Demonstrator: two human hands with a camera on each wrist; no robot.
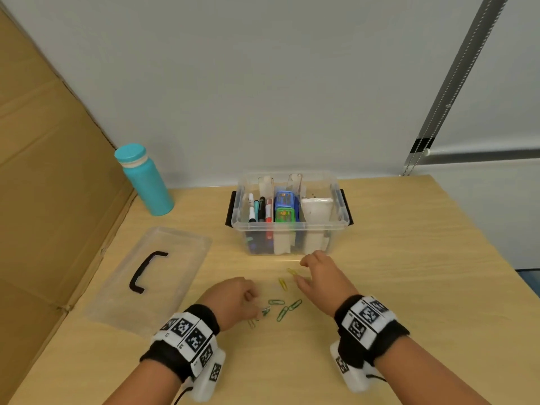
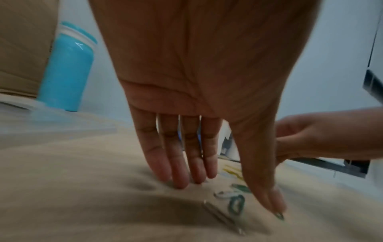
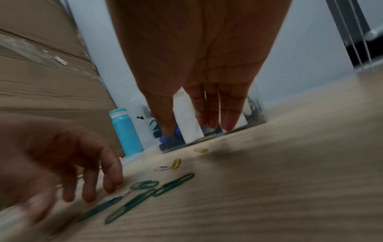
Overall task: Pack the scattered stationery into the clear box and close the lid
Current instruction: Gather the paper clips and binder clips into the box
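The clear box (image 1: 289, 228) stands open at the back of the table, holding markers (image 1: 260, 210), small blue and green items and white pieces between dividers. Its clear lid (image 1: 172, 258) with a black handle (image 1: 145, 271) lies flat to the left. Green paper clips (image 1: 285, 306) and yellow paper clips (image 1: 283, 284) are scattered in front of the box. My left hand (image 1: 254, 305) reaches down with straight fingers, fingertips (image 2: 180, 183) on the table, its thumb touching a green clip (image 2: 236, 204). My right hand (image 1: 301, 271) hovers open over the yellow clips (image 3: 177, 163), holding nothing.
A teal bottle (image 1: 144, 181) stands at the back left beside a large cardboard sheet (image 1: 52, 171) that walls the left side. The wooden table (image 1: 409, 258) ends at the right edge. A white wall is behind the box.
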